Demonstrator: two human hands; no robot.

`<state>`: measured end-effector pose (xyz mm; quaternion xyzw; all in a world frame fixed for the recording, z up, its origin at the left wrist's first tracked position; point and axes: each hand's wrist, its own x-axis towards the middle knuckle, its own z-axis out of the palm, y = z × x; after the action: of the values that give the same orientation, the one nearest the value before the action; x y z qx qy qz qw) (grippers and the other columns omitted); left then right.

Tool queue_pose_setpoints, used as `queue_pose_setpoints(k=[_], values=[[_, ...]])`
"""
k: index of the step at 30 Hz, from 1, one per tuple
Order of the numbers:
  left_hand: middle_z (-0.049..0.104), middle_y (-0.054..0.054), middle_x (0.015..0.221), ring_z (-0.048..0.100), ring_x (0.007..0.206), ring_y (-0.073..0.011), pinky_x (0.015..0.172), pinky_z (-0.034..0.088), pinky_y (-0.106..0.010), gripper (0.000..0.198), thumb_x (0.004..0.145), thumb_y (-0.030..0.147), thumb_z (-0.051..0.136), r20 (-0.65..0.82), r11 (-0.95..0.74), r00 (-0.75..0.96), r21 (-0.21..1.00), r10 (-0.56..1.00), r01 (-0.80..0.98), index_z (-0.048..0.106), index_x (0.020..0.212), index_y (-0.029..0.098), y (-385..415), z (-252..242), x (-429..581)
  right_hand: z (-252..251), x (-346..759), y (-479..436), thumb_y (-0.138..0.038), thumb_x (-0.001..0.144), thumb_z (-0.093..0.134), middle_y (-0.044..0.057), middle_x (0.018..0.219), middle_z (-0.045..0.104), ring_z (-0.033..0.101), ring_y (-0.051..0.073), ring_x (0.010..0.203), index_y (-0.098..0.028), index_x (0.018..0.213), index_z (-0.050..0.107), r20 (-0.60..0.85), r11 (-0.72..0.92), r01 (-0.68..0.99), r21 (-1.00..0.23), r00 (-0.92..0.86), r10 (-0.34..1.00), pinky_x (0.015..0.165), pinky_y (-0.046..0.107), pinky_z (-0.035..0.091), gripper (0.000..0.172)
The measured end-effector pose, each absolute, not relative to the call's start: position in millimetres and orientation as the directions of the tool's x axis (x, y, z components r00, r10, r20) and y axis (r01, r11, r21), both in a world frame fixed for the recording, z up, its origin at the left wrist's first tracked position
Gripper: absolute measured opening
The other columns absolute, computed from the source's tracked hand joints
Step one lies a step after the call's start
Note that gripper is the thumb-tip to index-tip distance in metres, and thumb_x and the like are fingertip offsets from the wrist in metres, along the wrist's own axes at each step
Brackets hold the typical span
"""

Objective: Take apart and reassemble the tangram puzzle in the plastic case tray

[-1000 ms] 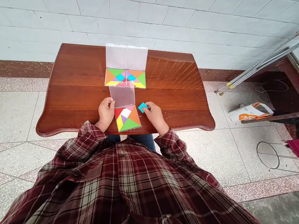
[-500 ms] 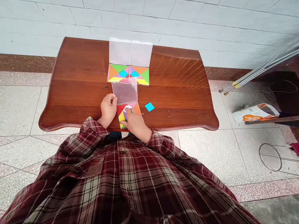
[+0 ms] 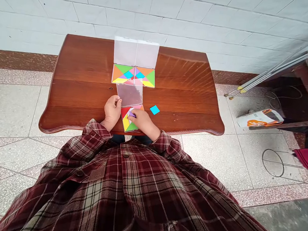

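The nearest tangram case [image 3: 130, 94] lies open at the table's front edge, its clear lid tipped back. Red, yellow, green and other coloured pieces fill part of its tray, and a white patch shows among them. My left hand [image 3: 112, 110] pinches the case's left side near the hinge. Over the tray, my right hand [image 3: 142, 121] is closed on a purple tangram piece [image 3: 133, 114] between thumb and fingers; the hand hides the tray's right part. To the right, a blue tangram piece [image 3: 155, 110] lies loose on the wood.
Two more open tangram cases [image 3: 134, 75] stand side by side behind, with lids upright and coloured pieces inside. They rest on the brown wooden table [image 3: 183, 91] against a tiled wall [image 3: 98, 13]. Crutches [image 3: 254, 81] and a white-orange box [image 3: 260, 118] are at the right.
My right hand has lifted the purple piece from among the others in the tray, and its fingers now pinch it. The left hand stays at the case's side.
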<state>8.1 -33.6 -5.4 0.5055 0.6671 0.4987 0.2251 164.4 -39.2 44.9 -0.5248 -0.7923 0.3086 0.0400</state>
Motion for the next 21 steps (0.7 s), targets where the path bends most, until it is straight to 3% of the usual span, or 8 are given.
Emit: queue_pose_setpoints(k=[6,11,13,17,21], values=[[0.057,0.001,0.074,0.053,0.069,-0.0125,0.068,0.042,-0.026,0.005,0.083,0.022,0.051,0.217,-0.014,-0.371,0.878,0.903,0.479,0.051,0.078,0.021,-33.4,-4.4,6.6,45.5,222.0,-23.1,-0.03,0.084,0.058,0.0,0.076,0.06,0.048,0.014,0.068,-0.017,0.08,0.06,-0.206,0.124,0.87,-0.477,-0.248,0.947,0.064,0.025,0.033,0.014],[0.055,0.002,0.072,0.051,0.067,-0.0121,0.066,0.041,-0.026,0.006,0.083,0.023,0.051,0.235,-0.025,-0.362,0.866,0.902,0.5,0.05,0.077,0.021,-33.2,-4.6,5.6,52.1,240.9,-26.5,-0.029,0.086,0.057,0.01,0.105,0.063,0.058,0.019,0.085,-0.016,0.104,0.062,-0.121,0.035,0.932,-0.36,-0.085,0.989,0.075,0.029,0.042,0.022],[0.055,0.002,0.071,0.051,0.066,-0.0121,0.066,0.041,-0.026,0.007,0.083,0.023,0.051,0.228,-0.022,-0.362,0.87,0.904,0.493,0.05,0.077,0.021,-33.2,-3.7,5.8,56.7,228.7,-33.4,-0.027,0.088,0.056,0.012,0.113,0.061,0.058,0.021,0.094,-0.015,0.111,0.06,-0.092,0.08,0.93,-0.359,-0.12,0.988,0.08,0.031,0.044,0.026],[0.056,0.002,0.071,0.052,0.067,-0.0121,0.068,0.041,-0.026,0.006,0.082,0.023,0.051,0.218,-0.009,-0.373,0.872,0.902,0.489,0.05,0.077,0.021,-32.9,-2.0,6.5,60.9,182.6,-53.5,-0.028,0.089,0.057,0.011,0.111,0.064,0.058,0.022,0.105,-0.015,0.115,0.058,-0.214,0.265,0.844,-0.467,-0.398,0.892,0.089,0.032,0.044,0.028],[0.054,0.002,0.071,0.051,0.067,-0.0122,0.068,0.041,-0.026,0.005,0.081,0.024,0.052,0.228,-0.013,-0.38,0.87,0.897,0.493,0.051,0.077,0.021,-31.5,-5.5,6.0,58.4,143.3,-71.7,-0.033,0.088,0.061,0.019,0.123,0.057,0.062,0.025,0.103,-0.01,0.125,0.049,-0.276,0.293,0.868,-0.401,-0.42,0.865,0.084,0.034,0.048,0.045]])
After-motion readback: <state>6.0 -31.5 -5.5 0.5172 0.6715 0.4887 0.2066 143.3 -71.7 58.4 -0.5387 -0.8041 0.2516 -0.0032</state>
